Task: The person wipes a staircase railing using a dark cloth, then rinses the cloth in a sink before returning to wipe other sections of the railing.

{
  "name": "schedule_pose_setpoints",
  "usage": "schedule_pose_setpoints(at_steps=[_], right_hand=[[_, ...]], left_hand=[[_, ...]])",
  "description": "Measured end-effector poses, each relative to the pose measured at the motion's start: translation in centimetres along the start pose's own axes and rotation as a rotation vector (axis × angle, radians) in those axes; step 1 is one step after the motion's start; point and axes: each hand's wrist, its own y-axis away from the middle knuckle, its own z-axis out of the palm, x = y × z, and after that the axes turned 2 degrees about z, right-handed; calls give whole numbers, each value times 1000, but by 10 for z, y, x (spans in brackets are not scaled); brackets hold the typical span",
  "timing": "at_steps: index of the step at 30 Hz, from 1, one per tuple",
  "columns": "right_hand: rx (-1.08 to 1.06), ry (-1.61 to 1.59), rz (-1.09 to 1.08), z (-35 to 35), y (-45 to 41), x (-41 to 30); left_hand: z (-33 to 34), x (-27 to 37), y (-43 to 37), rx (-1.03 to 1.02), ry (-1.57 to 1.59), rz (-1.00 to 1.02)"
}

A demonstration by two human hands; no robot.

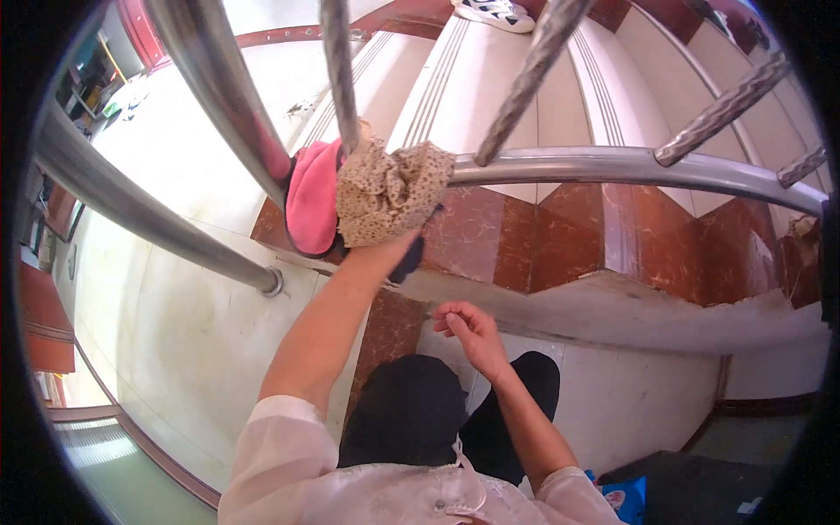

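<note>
My left hand [401, 244] reaches to the left end of the curved lower metal rail [564, 164]. A crumpled tan cloth with dark spots [394, 190] covers this hand and hides its fingers, bunched against the rail where a twisted baluster [339, 72] comes down. Just left of it is a pink fabric item with dark edging [314, 207], next to a thick steel post [220, 85]. Something dark shows below my wrist, partly hidden. My right hand [469, 331] is lower down, above my knees, fingers loosely bent, with nothing visible in it.
Pale stair treads [453, 85] with grooved lines rise behind the balusters, and a white shoe [495, 13] is on one. Red-brown tiles [564, 236] face the stair side. Another steel post [164, 210] stands at left. A blue packet [623, 499] lies at lower right.
</note>
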Motion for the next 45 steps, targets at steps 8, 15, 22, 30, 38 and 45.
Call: schedule_pose_setpoints(at_steps=[8,15,22,30,38,45], right_hand=[[25,-78,16,-3,9,20],[44,-110,67,-14,10,37],[105,-197,-6,-16,6,29],[210,-199,26,-24,21,24],[237,-126,40,-34,25,37],[307,366,-482,-25,47,-68]], left_hand=[[-44,19,-3,65,-410,43],[-14,11,47,-63,-339,-85],[60,67,13,-448,-162,165],[62,109,9,-562,-80,431],[-15,64,52,-654,81,175],[6,63,9,-630,-112,-53]])
